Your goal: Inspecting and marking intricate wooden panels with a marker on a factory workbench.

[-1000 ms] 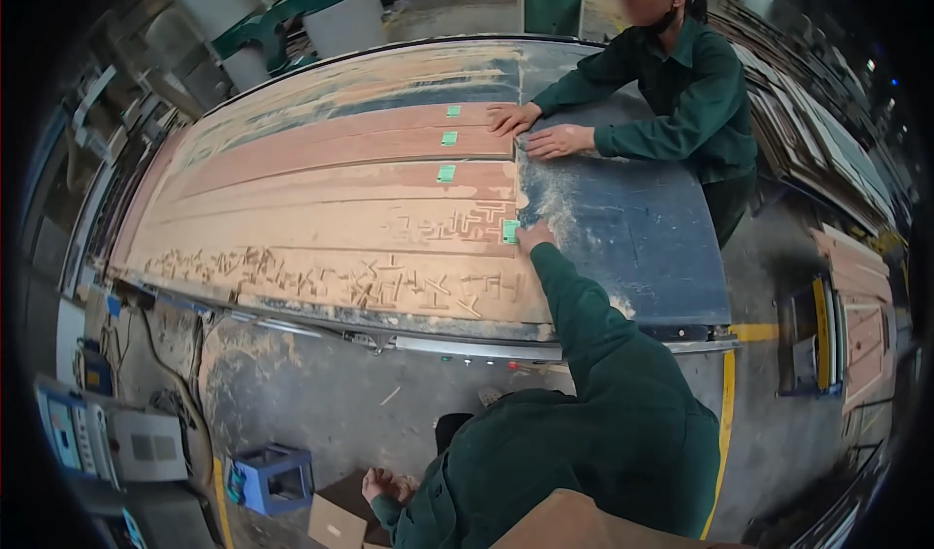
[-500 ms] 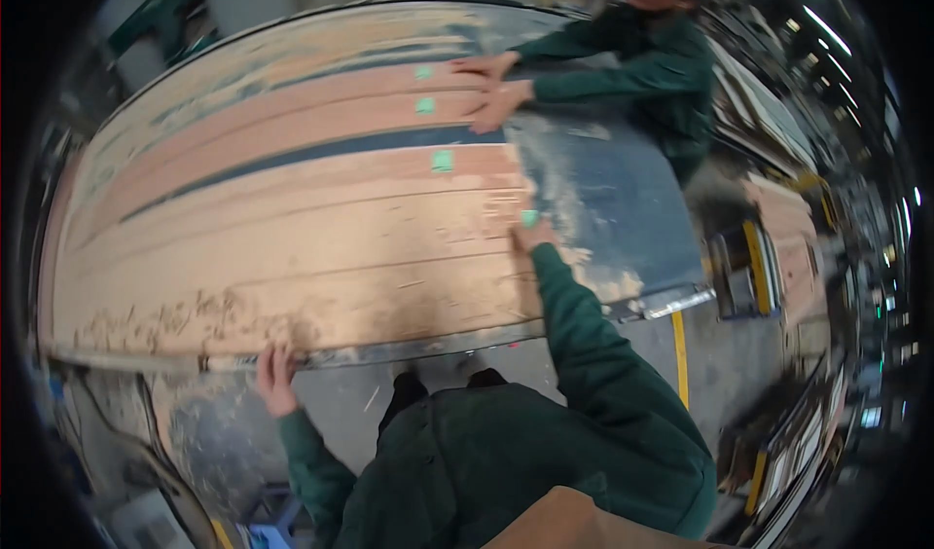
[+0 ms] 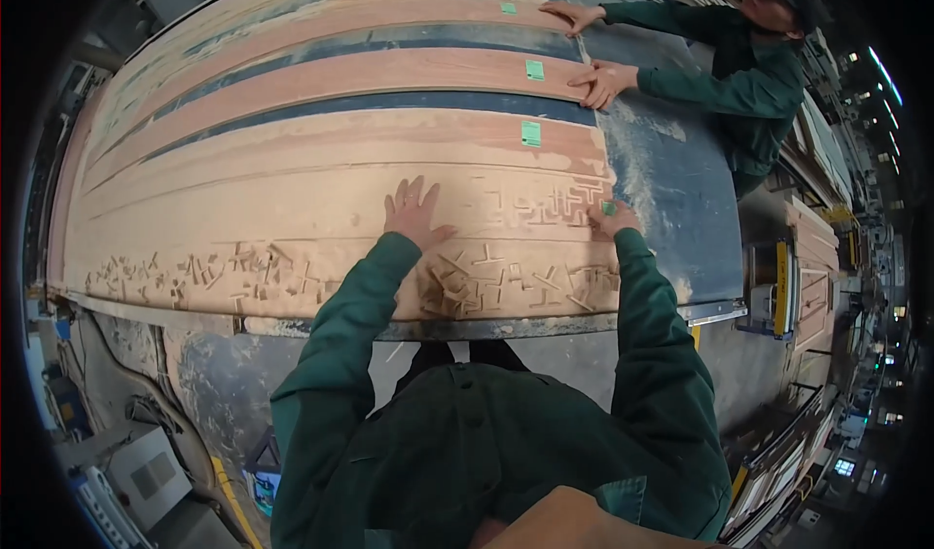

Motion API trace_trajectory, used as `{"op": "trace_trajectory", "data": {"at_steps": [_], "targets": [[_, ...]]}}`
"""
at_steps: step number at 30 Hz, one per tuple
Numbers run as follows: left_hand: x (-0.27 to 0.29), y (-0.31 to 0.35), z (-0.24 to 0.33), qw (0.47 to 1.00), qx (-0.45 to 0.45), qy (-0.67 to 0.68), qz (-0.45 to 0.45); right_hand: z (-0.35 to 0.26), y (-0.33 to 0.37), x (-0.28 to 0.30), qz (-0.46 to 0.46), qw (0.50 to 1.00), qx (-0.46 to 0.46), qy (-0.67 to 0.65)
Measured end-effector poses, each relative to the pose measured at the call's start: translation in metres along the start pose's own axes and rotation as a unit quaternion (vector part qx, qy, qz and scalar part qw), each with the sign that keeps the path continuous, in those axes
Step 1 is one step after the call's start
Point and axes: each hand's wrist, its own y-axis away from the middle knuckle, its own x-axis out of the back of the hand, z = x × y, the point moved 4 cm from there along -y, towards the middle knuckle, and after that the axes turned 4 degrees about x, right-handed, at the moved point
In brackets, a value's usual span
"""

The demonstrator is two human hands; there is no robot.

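My left hand (image 3: 416, 213) lies with spread fingers on the pale wooden panel (image 3: 263, 184), holding nothing. At the panel's right end, the fingers of my right hand (image 3: 615, 222) are bent together, and a small green label (image 3: 609, 206) shows among them. Just left of that hand, thin cut shapes (image 3: 559, 201) show in the wood. Small wooden offcuts (image 3: 467, 281) lie scattered along the near side, between my forearms and farther left. Another green label (image 3: 530, 133) is on the reddish strip beyond.
Across the table, a co-worker's hands (image 3: 605, 84) touch the right ends of two reddish boards (image 3: 389, 70) bearing green labels. The dark, dusty tabletop (image 3: 671, 189) extends to the right. A metal edge (image 3: 409, 329) runs along the near side. Stacked boards (image 3: 812, 272) stand at right.
My left hand has moved from the table's near edge onto the panel, farther right. My right hand stays at the panel's end. The co-worker's hands have moved apart, and a dark gap separates the far boards.
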Motion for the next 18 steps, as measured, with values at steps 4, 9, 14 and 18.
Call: {"op": "trace_trajectory", "data": {"at_steps": [4,9,14,18], "targets": [[-0.023,-0.021,0.028,0.993,0.042,-0.066,-0.092,0.013,-0.002,0.002,-0.019,0.997,-0.038,-0.066],[-0.047,-0.05,0.089,0.986,-0.093,-0.067,-0.118,0.02,0.014,-0.003,0.042,0.994,-0.041,-0.091],[-0.084,-0.092,0.141,0.984,-0.159,-0.018,-0.084,0.039,0.033,-0.011,0.059,0.981,-0.049,-0.18],[-0.102,-0.107,0.175,0.989,-0.117,-0.023,-0.091,0.05,0.023,-0.026,0.07,0.968,-0.062,-0.233]]}}
